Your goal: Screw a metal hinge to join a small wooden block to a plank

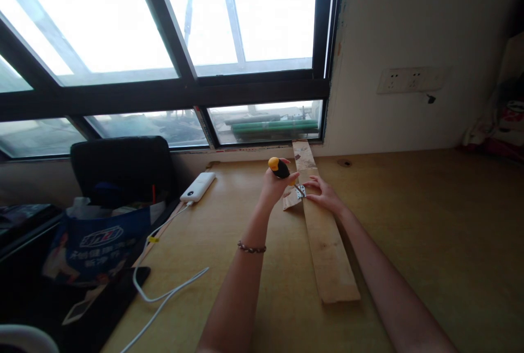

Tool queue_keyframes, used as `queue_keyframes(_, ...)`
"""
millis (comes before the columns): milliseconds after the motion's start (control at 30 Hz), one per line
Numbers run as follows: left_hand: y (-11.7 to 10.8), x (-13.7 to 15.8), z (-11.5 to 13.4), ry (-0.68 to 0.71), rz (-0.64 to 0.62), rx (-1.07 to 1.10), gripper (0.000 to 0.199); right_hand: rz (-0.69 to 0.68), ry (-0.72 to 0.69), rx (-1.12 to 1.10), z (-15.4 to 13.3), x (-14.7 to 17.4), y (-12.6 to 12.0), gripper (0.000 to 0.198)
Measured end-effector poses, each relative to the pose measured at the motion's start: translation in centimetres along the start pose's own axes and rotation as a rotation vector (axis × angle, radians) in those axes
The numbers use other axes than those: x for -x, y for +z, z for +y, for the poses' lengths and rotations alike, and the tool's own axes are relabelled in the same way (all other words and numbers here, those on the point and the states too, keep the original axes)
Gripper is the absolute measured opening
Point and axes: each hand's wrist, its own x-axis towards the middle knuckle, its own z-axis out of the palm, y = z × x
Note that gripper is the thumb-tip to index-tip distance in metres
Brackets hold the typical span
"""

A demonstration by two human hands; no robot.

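Note:
My left hand (273, 186) is closed around the black and yellow handle of a screwdriver (280, 168). The screwdriver's shaft slants down to a small silver metal hinge (301, 192) with holes in it. This hinge lies across the left edge of a long wooden board (327, 246) and a short wooden piece (292, 200) beside it. From the other side, my right hand (325, 196) rests on the board, its thumb and fingers closed in on the hinge's edge. Whether a screw sits under the screwdriver's tip is too small to make out.
A white power bank (198, 187) with a white cable (164, 295) lies left on the wooden table (417, 244). Beyond the table's left edge are a black chair (120, 165) and a blue bag (102, 241). The board's far end reaches the window wall, near a wall socket (413, 79).

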Motion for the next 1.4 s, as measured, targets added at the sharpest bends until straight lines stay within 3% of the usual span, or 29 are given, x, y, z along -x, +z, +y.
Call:
queue_keyframes(100,-0.5,0.1,0.2,0.011,0.032,-0.160,0.043,0.002,0.004,0.014,0.0,0.0,0.0,0.055)
queue_keyframes(200,-0.7,0.0,0.2,-0.014,0.018,-0.184,0.052,0.006,0.005,0.020,0.0,0.0,0.0,0.053)
queue_keyframes(300,-0.6,-0.1,0.0,-0.007,0.000,-0.119,0.054,0.003,0.006,0.017,0.0,-0.1,0.0,0.056)
queue_keyframes(500,0.0,-0.2,-0.9,0.070,-0.106,0.126,0.040,0.005,0.004,0.004,0.0,0.0,0.0,0.056)
queue_keyframes(667,1.0,-0.1,-1.0,0.034,0.031,0.090,0.073,-0.004,0.004,-0.009,0.0,0.0,0.0,0.059)
queue_keyframes(733,1.3,0.0,-0.9,0.005,0.051,0.048,0.077,-0.007,0.004,-0.023,0.0,0.0,0.1,0.060)
queue_keyframes(867,1.2,0.0,-0.9,-0.032,0.065,0.018,0.062,-0.005,0.009,-0.029,-0.2,0.0,0.1,0.060)
queue_keyframes(1133,0.0,0.0,0.3,-0.017,-0.132,0.167,0.038,0.004,0.005,-0.009,0.0,-0.1,0.1,0.060)
queue_keyframes(1400,-0.2,0.0,0.7,0.068,0.017,0.226,0.032,0.013,-0.010,0.013,0.2,-0.1,0.0,0.056)
